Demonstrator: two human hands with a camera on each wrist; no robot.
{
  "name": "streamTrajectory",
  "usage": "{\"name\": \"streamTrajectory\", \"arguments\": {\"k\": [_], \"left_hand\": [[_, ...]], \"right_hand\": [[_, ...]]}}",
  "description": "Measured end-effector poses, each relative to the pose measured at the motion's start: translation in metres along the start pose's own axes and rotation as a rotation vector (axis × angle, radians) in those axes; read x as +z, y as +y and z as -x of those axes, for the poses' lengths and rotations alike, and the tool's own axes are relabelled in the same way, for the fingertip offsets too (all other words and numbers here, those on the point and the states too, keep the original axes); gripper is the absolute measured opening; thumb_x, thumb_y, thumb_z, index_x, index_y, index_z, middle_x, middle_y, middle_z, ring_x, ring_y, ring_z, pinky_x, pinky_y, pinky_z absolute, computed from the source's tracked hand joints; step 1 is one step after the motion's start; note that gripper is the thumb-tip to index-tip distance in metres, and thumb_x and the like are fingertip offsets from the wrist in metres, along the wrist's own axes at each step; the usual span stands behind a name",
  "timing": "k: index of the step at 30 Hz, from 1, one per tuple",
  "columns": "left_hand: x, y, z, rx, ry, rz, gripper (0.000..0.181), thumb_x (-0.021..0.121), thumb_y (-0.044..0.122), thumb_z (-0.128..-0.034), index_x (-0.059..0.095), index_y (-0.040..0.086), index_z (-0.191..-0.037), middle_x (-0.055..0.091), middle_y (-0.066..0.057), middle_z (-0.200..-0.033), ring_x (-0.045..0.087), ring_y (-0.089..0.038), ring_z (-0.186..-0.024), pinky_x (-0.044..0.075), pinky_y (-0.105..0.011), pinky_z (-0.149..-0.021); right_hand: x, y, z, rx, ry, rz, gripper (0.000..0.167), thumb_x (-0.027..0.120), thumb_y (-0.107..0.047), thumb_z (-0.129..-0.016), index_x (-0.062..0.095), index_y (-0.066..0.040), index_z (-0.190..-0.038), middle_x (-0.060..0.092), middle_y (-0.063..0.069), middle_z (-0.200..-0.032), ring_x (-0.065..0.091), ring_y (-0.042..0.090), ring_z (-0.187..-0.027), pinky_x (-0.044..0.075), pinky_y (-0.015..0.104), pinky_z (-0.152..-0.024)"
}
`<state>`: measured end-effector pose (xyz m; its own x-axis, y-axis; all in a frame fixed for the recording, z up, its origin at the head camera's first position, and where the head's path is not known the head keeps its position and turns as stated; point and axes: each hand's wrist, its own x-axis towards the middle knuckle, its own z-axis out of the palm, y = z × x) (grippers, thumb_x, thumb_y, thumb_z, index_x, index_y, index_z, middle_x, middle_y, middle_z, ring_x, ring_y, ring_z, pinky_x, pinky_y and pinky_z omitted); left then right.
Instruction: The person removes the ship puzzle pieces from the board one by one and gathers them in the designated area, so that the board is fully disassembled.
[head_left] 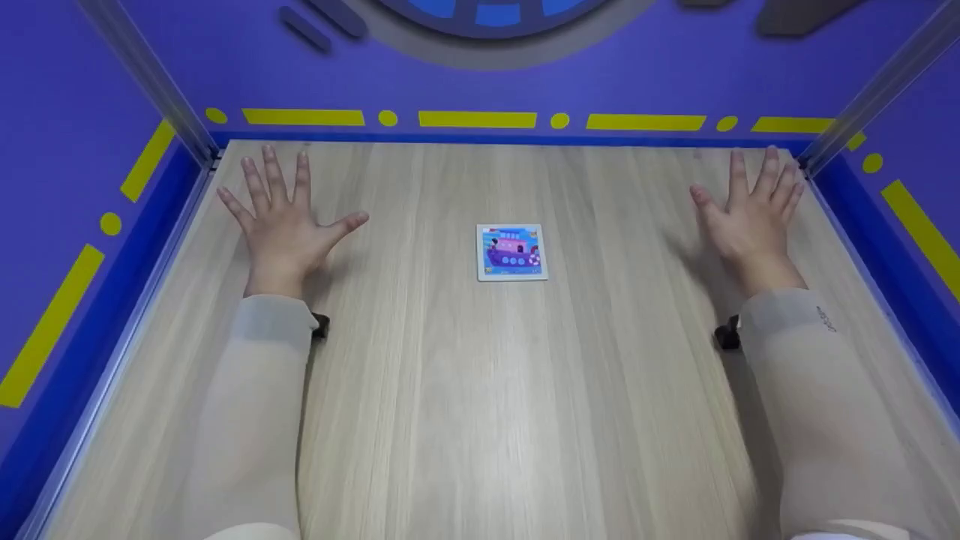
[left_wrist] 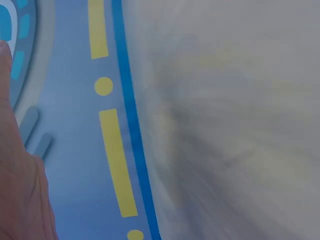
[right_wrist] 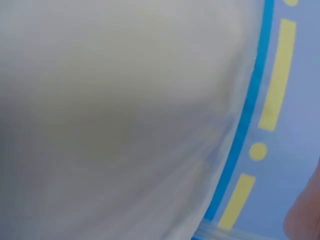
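Observation:
A small square card or tile (head_left: 513, 253) with a white border lies on the wooden tabletop (head_left: 480, 390), showing a pink and purple cartoon boat on blue. To its left, my left hand (head_left: 282, 236) is spread over the table's far left part, fingers straight and thumb out. On the other side my right hand (head_left: 754, 225) is held the same way near the far right corner, casting a shadow on the wood. Both hands are apart from the card and hold nothing. Only part of the left hand (left_wrist: 22, 175) shows in its wrist view, and a bit of the right hand (right_wrist: 304, 215) in the other.
Purple-blue panels enclose the table: a back wall (head_left: 480, 94) with yellow dashes and dots, a left wall (head_left: 52, 187) and a right wall (head_left: 911, 165). Metal posts (head_left: 154, 82) stand at the back corners. Small black devices (head_left: 321, 327) sit at the wrists.

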<state>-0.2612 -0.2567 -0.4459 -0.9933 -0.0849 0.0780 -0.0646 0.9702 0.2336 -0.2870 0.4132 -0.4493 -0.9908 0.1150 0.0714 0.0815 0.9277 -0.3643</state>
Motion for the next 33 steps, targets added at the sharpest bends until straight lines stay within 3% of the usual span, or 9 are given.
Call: {"name": "streamTrajectory", "arguments": {"k": [6,11,15,21,29,33], "left_hand": [[0.0,0.017,0.005,0.011,0.078,0.035,0.135,0.041,0.111,-0.0821,-0.023,0.04,-0.177,-0.046,0.002,-0.18,-0.034,-0.04,-0.174,-0.027,-0.083,-0.128],[-0.003,0.032,0.009,0.025,0.1,0.083,0.137,0.041,0.113,-0.0793,-0.024,0.042,-0.176,-0.043,0.0,-0.182,-0.035,-0.042,-0.173,-0.027,-0.084,-0.127],[-0.007,0.046,0.011,0.038,0.089,0.118,0.137,0.041,0.114,-0.0781,-0.022,0.042,-0.177,-0.041,-0.001,-0.183,-0.035,-0.044,-0.173,-0.028,-0.085,-0.125],[-0.014,0.069,0.009,0.083,0.059,0.195,0.136,0.042,0.114,-0.0781,-0.019,0.044,-0.177,-0.04,0.0,-0.184,-0.033,-0.043,-0.173,-0.03,-0.084,-0.125],[-0.02,0.099,0.008,0.2,0.032,0.352,0.134,0.052,0.108,-0.0822,-0.008,0.041,-0.181,-0.027,-0.002,-0.19,-0.021,-0.042,-0.178,-0.025,-0.081,-0.13],[-0.018,0.107,0.007,0.255,-0.013,0.423,0.127,0.048,0.106,-0.0866,-0.007,0.042,-0.181,-0.027,0.005,-0.19,-0.021,-0.039,-0.178,-0.026,-0.079,-0.131]], "right_hand": [[0.01,-0.024,0.006,-0.063,0.063,-0.064,0.101,0.032,-0.089,-0.107,-0.009,-0.035,-0.182,-0.033,0.009,-0.188,-0.03,0.049,-0.173,-0.026,0.071,-0.136],[0.015,-0.048,0.009,-0.073,0.055,-0.141,0.096,0.035,-0.085,-0.108,-0.007,-0.04,-0.182,-0.034,0.001,-0.188,-0.03,0.044,-0.175,-0.015,0.075,-0.138],[0.019,-0.069,0.011,-0.09,0.054,-0.227,0.092,0.039,-0.082,-0.11,-0.002,-0.043,-0.182,-0.029,-0.007,-0.189,-0.028,0.036,-0.177,-0.002,0.08,-0.138],[0.028,-0.103,0.013,-0.124,0.051,-0.345,0.087,0.045,-0.079,-0.11,0.007,-0.047,-0.182,-0.017,-0.009,-0.192,-0.018,0.03,-0.18,0.006,0.076,-0.141],[0.04,-0.144,0.011,-0.187,0.082,-0.444,0.081,0.05,-0.072,-0.112,0.019,-0.044,-0.181,-0.003,-0.007,-0.194,0.0,0.03,-0.181,0.016,0.072,-0.142],[0.045,-0.161,0.011,-0.218,0.094,-0.504,0.079,0.051,-0.07,-0.112,0.025,-0.042,-0.181,0.003,-0.007,-0.193,0.005,0.029,-0.181,0.016,0.069,-0.143]]}}
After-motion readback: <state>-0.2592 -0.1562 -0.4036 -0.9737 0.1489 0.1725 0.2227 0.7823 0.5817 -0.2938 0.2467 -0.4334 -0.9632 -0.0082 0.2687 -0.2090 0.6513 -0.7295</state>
